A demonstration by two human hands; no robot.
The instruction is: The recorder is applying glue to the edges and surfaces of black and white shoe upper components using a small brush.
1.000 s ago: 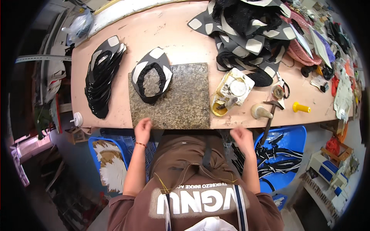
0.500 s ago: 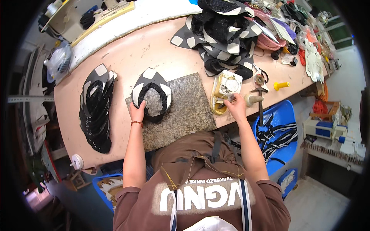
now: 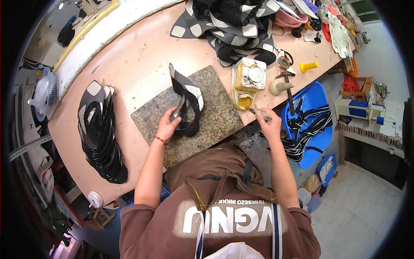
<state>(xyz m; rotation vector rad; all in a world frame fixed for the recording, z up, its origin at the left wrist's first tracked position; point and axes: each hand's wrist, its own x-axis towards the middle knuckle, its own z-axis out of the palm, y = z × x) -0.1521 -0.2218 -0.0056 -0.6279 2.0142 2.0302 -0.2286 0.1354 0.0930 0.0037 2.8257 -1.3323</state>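
My left hand [image 3: 168,124] is closed on the edge of a grey and white shoe upper [image 3: 192,93] with a black fuzzy collar. The upper stands tilted on its side over a speckled stone slab [image 3: 217,101]. Between the fingers of my right hand [image 3: 270,124] is a small thin tool [image 3: 264,116] with a dark tip; its exact kind is unclear. That tip is just right of a yellow-stained glue cup [image 3: 244,100], in front of a white block-shaped container [image 3: 251,74].
A row of overlapped uppers [image 3: 97,134] lies at left, a larger heap [image 3: 241,30] at the back. Right of the glue are a bottle [image 3: 280,87], a hammer [image 3: 290,93] and a yellow spool [image 3: 309,66]. Beyond the table edge, a blue bin [image 3: 317,97] holds black straps.
The upper has gone from lying nearly flat to tilted on its side. My right hand has drawn the tool back from over the glue cup. The whole view has shifted.
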